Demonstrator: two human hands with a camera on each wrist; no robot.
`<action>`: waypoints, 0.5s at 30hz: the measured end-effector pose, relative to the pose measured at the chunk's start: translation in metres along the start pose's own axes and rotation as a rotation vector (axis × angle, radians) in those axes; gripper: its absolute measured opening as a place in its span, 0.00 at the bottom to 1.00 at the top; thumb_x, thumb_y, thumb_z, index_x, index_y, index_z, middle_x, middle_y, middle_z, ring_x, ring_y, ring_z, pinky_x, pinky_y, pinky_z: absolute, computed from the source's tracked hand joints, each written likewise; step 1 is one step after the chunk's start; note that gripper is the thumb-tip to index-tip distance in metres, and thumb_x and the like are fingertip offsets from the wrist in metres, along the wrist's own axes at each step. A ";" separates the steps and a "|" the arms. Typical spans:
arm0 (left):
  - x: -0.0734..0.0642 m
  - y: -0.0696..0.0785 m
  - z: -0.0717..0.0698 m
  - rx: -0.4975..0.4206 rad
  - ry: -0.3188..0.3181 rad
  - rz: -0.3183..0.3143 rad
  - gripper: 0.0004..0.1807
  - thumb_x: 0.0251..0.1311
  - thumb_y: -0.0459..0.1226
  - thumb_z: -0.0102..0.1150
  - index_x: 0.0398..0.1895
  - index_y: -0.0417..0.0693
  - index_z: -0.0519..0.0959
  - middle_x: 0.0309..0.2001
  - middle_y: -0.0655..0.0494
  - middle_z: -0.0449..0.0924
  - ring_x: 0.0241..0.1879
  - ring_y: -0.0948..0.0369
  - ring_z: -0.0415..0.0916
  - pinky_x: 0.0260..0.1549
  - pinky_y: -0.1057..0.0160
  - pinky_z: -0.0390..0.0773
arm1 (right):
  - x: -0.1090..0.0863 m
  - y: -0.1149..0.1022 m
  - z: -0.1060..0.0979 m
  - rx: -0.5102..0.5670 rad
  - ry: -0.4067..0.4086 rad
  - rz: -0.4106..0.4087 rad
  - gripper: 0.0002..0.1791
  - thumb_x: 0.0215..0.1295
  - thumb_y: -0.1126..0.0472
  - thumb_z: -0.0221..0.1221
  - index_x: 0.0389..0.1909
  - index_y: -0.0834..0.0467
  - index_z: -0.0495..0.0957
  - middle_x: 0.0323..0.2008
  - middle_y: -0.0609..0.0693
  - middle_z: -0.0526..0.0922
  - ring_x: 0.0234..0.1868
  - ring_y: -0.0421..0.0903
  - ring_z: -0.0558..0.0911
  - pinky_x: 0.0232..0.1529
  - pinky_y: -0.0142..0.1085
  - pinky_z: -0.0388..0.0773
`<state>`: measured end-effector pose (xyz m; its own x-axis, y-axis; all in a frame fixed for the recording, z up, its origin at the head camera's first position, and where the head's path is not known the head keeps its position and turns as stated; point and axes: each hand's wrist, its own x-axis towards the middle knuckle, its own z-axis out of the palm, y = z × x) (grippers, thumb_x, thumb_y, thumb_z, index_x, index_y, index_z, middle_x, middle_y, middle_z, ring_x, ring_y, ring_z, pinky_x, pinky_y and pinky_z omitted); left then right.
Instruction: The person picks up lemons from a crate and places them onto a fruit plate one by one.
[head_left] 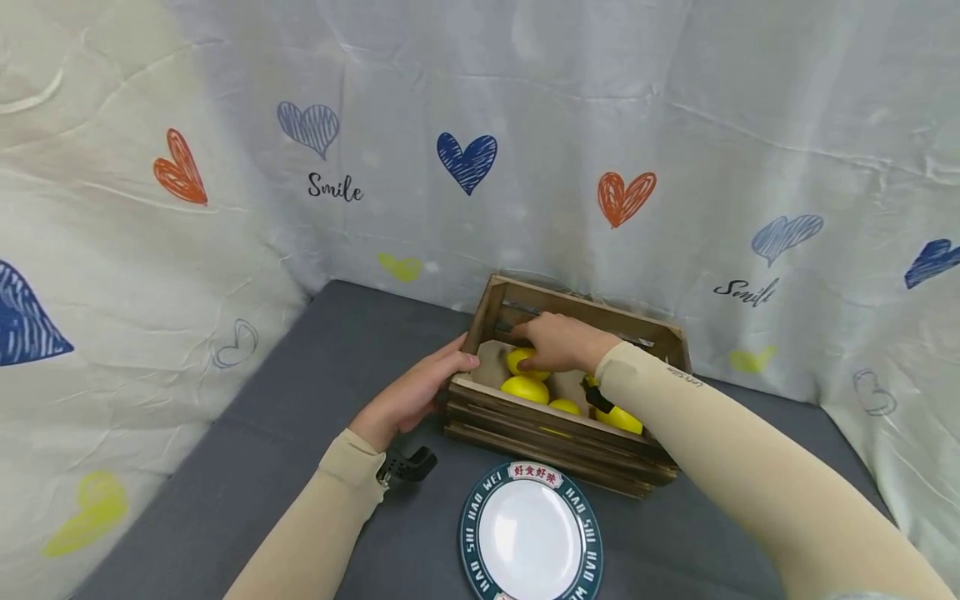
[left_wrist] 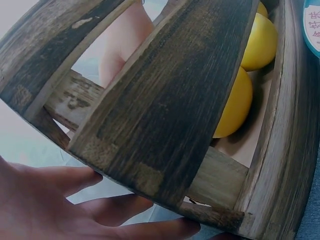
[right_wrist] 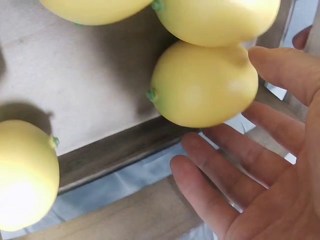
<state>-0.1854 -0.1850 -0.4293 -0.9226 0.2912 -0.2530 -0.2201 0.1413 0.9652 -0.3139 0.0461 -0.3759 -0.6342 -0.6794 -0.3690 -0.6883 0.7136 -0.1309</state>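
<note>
A brown slatted wooden crate (head_left: pixel 555 437) holds several yellow lemons. My left hand (head_left: pixel 416 390) is at the crate's left end. Its thumb lies by the rim, and in the left wrist view its fingers (left_wrist: pixel 115 207) stretch spread along the edge of the slats. My right hand (head_left: pixel 562 340) reaches down inside the crate over a lemon (head_left: pixel 517 360) at the left. In the right wrist view the thumb tip meets this lemon (right_wrist: pixel 205 85) on one side, while the spread, nearly straight fingers (right_wrist: pixel 240 150) lie along the other. A second lemon (head_left: pixel 527 389) sits against it.
In front of the crate lies a round white plate (head_left: pixel 528 542) with a dark green lettered rim. More lemons (head_left: pixel 618 419) sit at the crate's right, partly behind the right wrist. A white curtain (head_left: pixel 540 100) with printed hearts hangs behind the grey table (head_left: pixel 300 400).
</note>
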 end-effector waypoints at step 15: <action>0.000 0.002 -0.001 -0.004 0.002 -0.018 0.50 0.72 0.60 0.53 0.91 0.67 0.42 0.89 0.48 0.47 0.83 0.37 0.58 0.72 0.24 0.66 | 0.005 0.000 0.011 0.053 -0.045 -0.047 0.32 0.69 0.53 0.71 0.72 0.54 0.80 0.65 0.55 0.85 0.57 0.52 0.85 0.61 0.48 0.83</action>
<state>-0.1860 -0.1861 -0.4268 -0.9191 0.2869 -0.2701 -0.2376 0.1431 0.9608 -0.3139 0.0445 -0.3878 -0.5842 -0.7052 -0.4018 -0.6969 0.6896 -0.1970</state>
